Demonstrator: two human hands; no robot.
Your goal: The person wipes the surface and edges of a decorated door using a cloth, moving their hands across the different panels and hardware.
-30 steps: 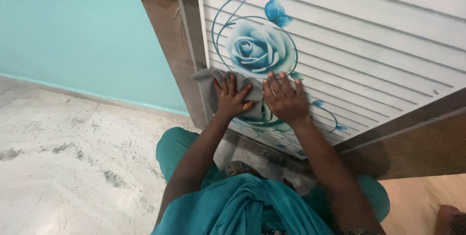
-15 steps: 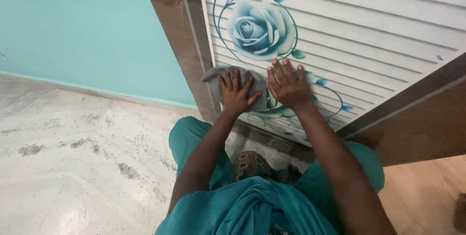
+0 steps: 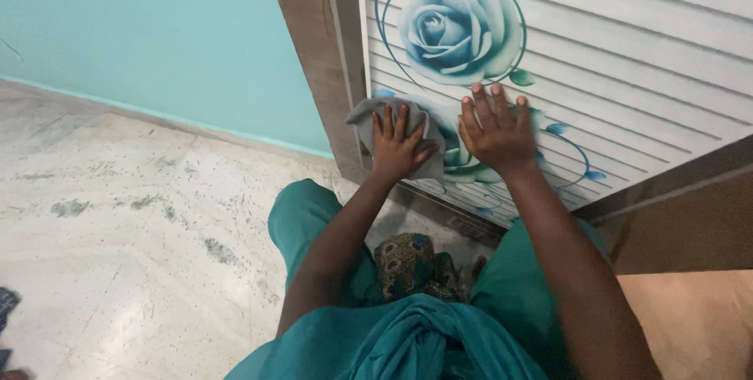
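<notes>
My left hand [image 3: 398,146] presses a grey cloth [image 3: 365,114] flat against a white ribbed door panel [image 3: 627,58] printed with a blue rose [image 3: 451,31]. The cloth sits at the panel's lower left, next to the brown door frame [image 3: 321,66]. My right hand [image 3: 496,129] lies flat on the panel just right of the cloth, fingers spread, holding nothing. I am crouched close in teal clothing [image 3: 408,341].
A teal wall [image 3: 141,35] runs to the left above a speckled pale stone floor [image 3: 118,223]. A brown wooden strip [image 3: 674,215] borders the panel at the lower right. A patterned fabric [image 3: 412,262] shows between my knees.
Both hands sit slightly higher on the panel than a second ago, just under the rose, the cloth still under my left hand. The camera view has shifted a little.
</notes>
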